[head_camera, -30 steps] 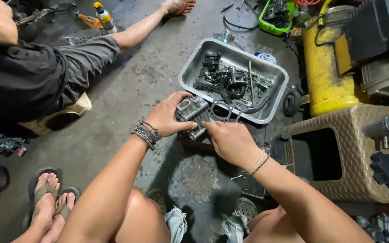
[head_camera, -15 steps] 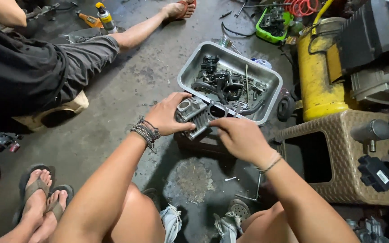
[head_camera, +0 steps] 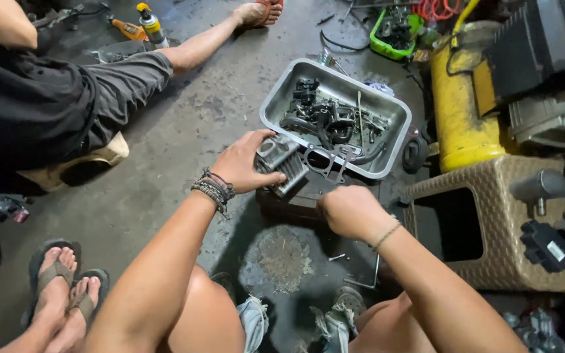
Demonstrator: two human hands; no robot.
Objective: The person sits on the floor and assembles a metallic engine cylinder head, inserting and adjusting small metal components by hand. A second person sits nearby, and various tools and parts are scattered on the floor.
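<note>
Two hands over stained concrete floor (head_camera: pixel 165 150): left hand (head_camera: pixel 246 163) grips finned engine part (head_camera: pixel 282 162), right hand (head_camera: pixel 351 210) fisted.

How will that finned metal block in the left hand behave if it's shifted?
The finned metal block looks like cast metal, so probably stiff and heavy for its size. Its fins should give the left hand grip, though nearby greasy parts suggest slipperiness. Its blocky shape seems unlikely to roll.

Grey finned engine part (head_camera: pixel 281 163), tilted, beside metal tray (head_camera: pixel 271 111)
</note>
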